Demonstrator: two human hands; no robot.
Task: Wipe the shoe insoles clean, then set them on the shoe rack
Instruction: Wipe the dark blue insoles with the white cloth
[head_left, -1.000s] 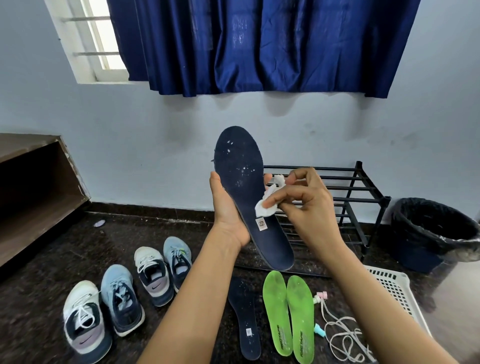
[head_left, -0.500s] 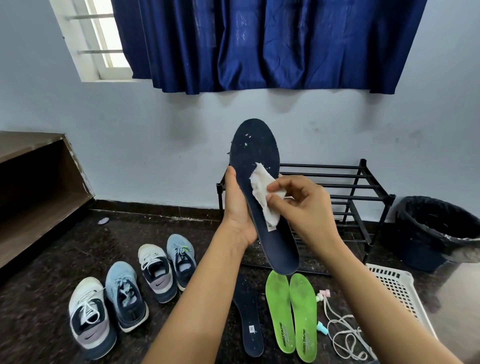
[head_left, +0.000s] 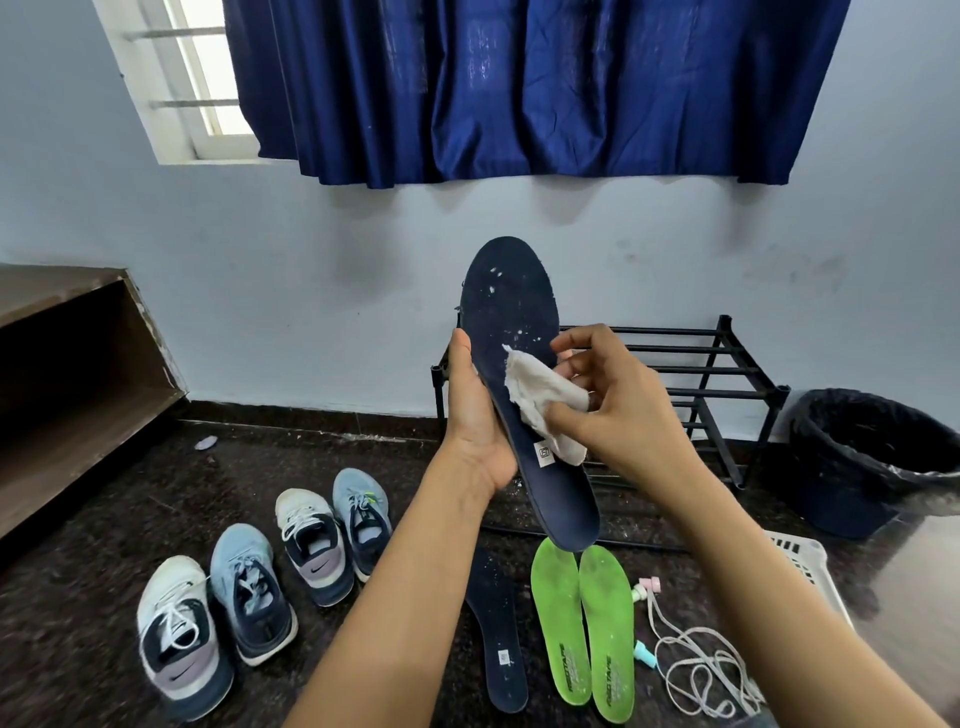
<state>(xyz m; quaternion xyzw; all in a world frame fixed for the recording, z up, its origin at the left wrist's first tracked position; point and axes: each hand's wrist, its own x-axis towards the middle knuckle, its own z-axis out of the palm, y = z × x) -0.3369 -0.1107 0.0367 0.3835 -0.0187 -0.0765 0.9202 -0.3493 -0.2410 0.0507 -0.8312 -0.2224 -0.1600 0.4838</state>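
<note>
Pale wall (head_left: 311, 286) behind, white-specked navy insole (head_left: 511, 312) touches crumpled cloth (head_left: 540, 395).

light: soft daylight, window (head_left: 208, 78) | edges: bowed | lower-right corner: perhaps smeared

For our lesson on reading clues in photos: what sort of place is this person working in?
Probably a room in a home: a black metal-bar shoe rack stands by the pale wall, four laced sneakers line the dark speckled floor, and a dark blue fabric curtain hangs above.
</note>
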